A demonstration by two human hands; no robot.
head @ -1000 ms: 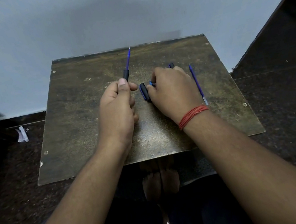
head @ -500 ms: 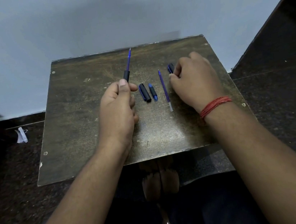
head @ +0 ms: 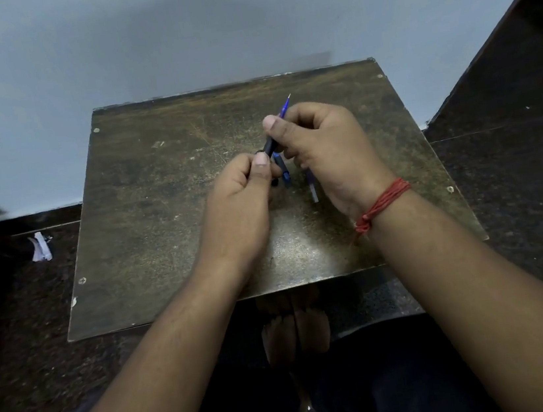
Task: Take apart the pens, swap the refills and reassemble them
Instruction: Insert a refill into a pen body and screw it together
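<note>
Head view: your left hand (head: 240, 192) grips the black barrel (head: 269, 146), fingers curled shut around its lower end. Its refill (head: 283, 109) projects toward 1 o'clock, tip up and away. Your right hand (head: 320, 144) sits at that end, thumb and fingers pinched narrow on the refill. Pull along that axis. Loose parts (head: 285, 174) lie on the board (head: 161, 220) below both hands.

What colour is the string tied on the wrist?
Red. The string wraps the right wrist, clearest in the head view.

Worn, scratched board (head: 168, 219); red thread wristband (head: 383, 203).
</note>
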